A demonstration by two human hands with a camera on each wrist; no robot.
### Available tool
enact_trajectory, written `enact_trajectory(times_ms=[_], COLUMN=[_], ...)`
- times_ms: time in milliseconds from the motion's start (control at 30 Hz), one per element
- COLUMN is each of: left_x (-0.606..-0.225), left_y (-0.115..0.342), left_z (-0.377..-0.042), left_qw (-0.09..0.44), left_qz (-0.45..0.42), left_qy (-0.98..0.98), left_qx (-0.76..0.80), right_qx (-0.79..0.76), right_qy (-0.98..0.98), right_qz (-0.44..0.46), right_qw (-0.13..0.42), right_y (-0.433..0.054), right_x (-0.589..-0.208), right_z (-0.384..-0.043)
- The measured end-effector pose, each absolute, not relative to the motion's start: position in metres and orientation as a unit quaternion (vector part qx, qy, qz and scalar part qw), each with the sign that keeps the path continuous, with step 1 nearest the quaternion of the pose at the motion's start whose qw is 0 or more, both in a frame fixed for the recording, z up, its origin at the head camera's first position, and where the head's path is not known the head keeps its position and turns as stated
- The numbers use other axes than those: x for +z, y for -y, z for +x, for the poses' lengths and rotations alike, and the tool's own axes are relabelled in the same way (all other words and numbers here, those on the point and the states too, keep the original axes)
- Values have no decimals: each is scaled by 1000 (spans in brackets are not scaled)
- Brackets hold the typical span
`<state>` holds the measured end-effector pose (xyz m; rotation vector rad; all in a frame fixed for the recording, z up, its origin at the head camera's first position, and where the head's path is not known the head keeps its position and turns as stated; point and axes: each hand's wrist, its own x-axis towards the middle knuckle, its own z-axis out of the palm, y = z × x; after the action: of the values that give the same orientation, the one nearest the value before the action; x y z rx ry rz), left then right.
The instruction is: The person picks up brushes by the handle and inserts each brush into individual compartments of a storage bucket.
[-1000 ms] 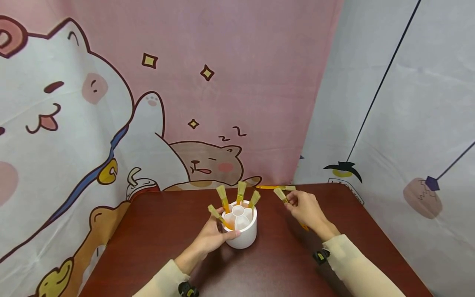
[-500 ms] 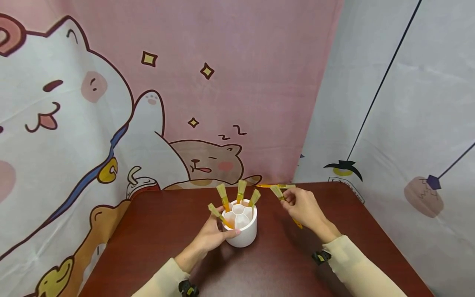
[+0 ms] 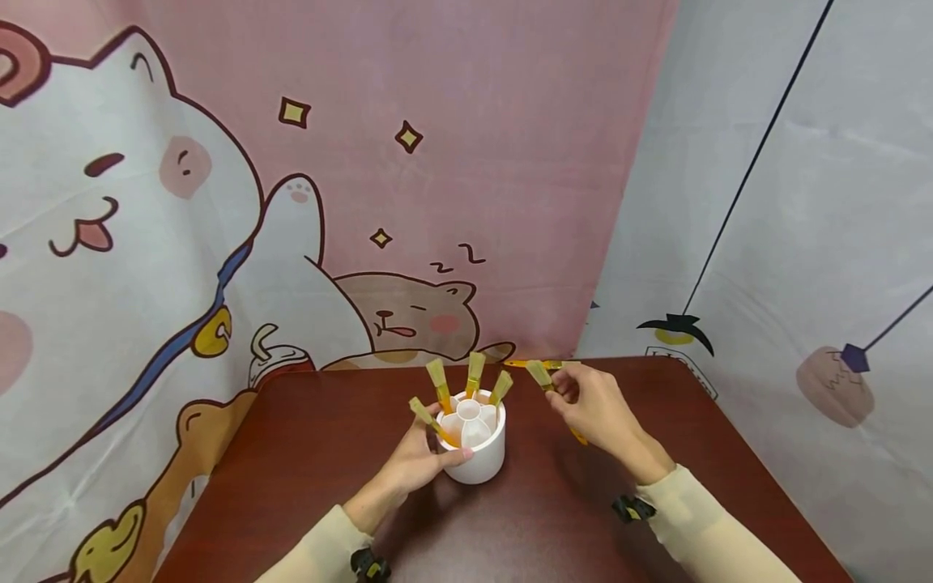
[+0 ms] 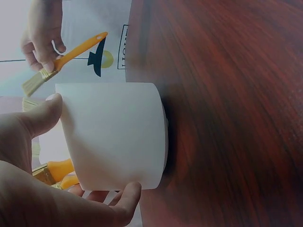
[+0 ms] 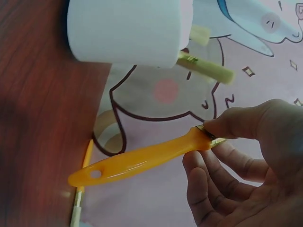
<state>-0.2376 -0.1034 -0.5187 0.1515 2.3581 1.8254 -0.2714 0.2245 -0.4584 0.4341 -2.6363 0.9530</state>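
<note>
My left hand [image 3: 417, 467] grips a white round holder [image 3: 481, 468] by its side, thumb near the rim, on the dark red table. Inside, the holder is split into petal-shaped compartments, and several paintbrushes [image 3: 475, 371] with orange handles lean in it, bristles up. To the right, my right hand [image 3: 601, 409] pinches another paintbrush [image 5: 142, 161] near its metal band. In the head view its bristles point up and left, its handle end down and right. The left wrist view shows this brush tilted, apart from the holder.
One more orange-handled paintbrush [image 3: 528, 364] lies at the table's back edge, beyond my right hand. The wooden tabletop [image 3: 313, 453] meets cartoon-printed cloth [image 3: 510, 178] at the back and sides.
My right hand has brought its paintbrush slightly left and up toward the holder, and the brush's handle end has swung left. My left hand and the holder stay in place.
</note>
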Motion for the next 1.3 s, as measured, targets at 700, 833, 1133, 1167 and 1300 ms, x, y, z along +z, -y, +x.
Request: enact_trajectory(times_ms=[700, 833, 1133, 1167, 1300], left_x=[-518, -518, -517, -518, -517], left_y=[104, 105, 104, 104, 103], left_z=[-239, -241, -239, -239, -236], left_qw=[85, 83, 82, 82, 84], left_qz=[49, 55, 52, 50, 49], left_qy=[-788, -785, -784, -785, -785], left_qx=[608, 612, 613, 613, 612], right_qx=[345, 350, 355, 355, 361], right_qy=[898, 892, 886, 885, 877], right_qz=[204, 216, 235, 238, 253], right_qw=[183, 186, 183, 186, 192], right_y=[-199, -194, -184, -183, -178], right_x=[-426, -419, -408, -407, -404], right_z=[-245, -241, -232, -231, -229])
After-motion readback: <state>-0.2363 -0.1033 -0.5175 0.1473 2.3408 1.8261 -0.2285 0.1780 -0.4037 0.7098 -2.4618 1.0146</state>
